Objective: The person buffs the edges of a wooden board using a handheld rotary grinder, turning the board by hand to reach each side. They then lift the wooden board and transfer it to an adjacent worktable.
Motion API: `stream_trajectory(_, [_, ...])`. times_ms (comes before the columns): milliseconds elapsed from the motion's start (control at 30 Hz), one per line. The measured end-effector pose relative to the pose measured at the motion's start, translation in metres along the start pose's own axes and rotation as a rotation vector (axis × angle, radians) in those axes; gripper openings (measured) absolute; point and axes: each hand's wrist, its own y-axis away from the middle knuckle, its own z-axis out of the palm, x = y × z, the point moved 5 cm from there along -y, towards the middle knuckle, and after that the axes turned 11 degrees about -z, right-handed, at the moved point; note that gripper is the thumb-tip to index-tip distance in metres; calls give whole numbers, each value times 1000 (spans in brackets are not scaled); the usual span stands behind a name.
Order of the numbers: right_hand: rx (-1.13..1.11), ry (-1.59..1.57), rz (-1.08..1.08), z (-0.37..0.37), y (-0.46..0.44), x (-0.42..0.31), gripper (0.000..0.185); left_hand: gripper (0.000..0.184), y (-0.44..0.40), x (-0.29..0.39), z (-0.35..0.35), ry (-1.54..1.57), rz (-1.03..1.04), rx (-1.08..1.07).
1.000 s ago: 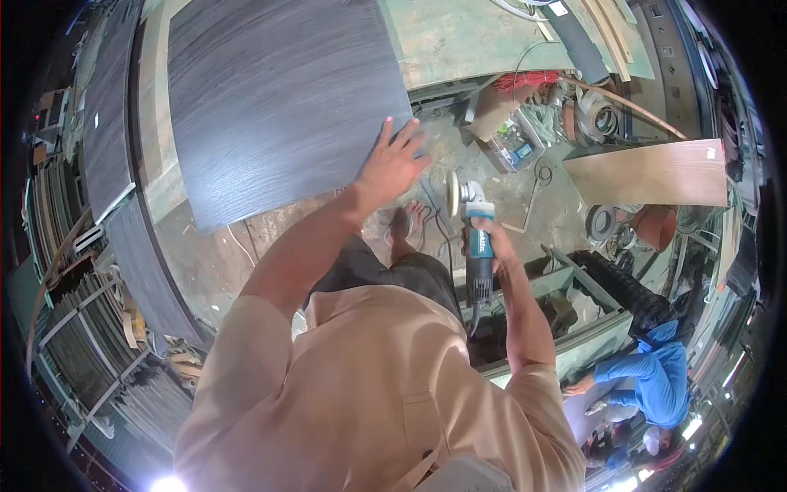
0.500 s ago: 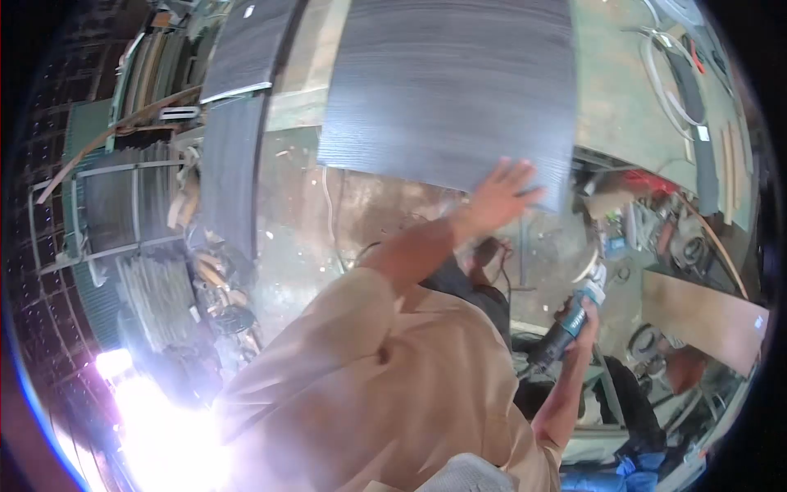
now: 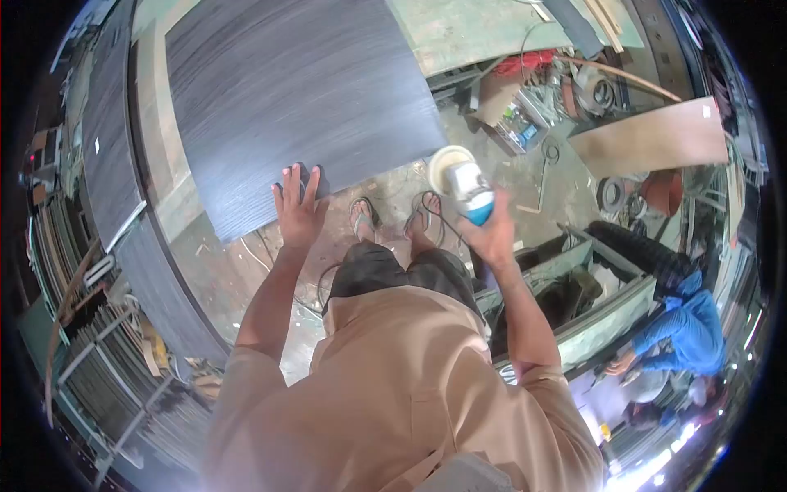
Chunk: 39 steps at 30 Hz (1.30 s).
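A large dark wood-grain board (image 3: 303,90) lies on the bench in front of me. My left hand (image 3: 300,217) rests on its near edge with the fingers stretched out flat. On the other side, my right hand (image 3: 493,234) is wrapped round a blue-and-silver angle grinder (image 3: 470,193). The grinder's round pale disc (image 3: 443,170) faces the board's near right corner. Whether the disc touches the corner, I cannot tell.
To the right are a box of small items (image 3: 518,127), a tan board (image 3: 656,141) and a long trough-like frame (image 3: 602,320). A person in blue (image 3: 684,332) crouches at lower right. Racked sheets (image 3: 106,353) stand at left. A cord trails near my feet.
My view has turned. My left hand has shifted from near the board's right corner to further left along its near edge. The grinder has come up from low at my right to the corner.
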Motion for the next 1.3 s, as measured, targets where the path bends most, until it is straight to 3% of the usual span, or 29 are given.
stream_trajectory(67, [-49, 68, 79, 17, 7, -16, 78, 79, 0, -1, -1, 5, 14, -8])
stream_trajectory(233, [-236, 207, -85, 59, 16, -41, 82, 75, -3, -2, -5, 7, 17, -41])
stream_trajectory(433, [-214, 212, -173, 75, 19, -45, 81, 73, -4, -3, -5, 18, 15, -84])
stream_trajectory(633, [-225, 193, 68, 43, 4, -37, 84, 70, -6, -3, -9, 9, -10, -153])
stream_trajectory(900, [51, 137, 262, -29, -17, 23, 72, 67, -4, 6, -7, 50, 51, -97])
stream_trajectory(1000, [245, 96, 210, -48, -8, 51, 68, 67, -16, 48, 2, 31, 98, -226])
stream_trajectory(1067, [261, 74, 257, -56, 2, 57, 71, 68, -23, 94, 15, -5, 227, -156])
stream_trajectory(1133, [291, 22, 261, -64, 9, 43, 68, 66, -32, 143, 7, 162, 396, -90])
stream_trajectory(1200, [353, 92, 216, -58, 22, 75, 74, 66, -41, 182, 47, -57, 508, 33])
stream_trajectory(1267, [280, 87, 376, -58, 33, 91, 82, 66, -64, 212, 37, 98, 472, -181])
stream_trajectory(1300, [318, 113, 363, -60, 38, 88, 79, 62, -66, 216, 39, 140, 420, -167])
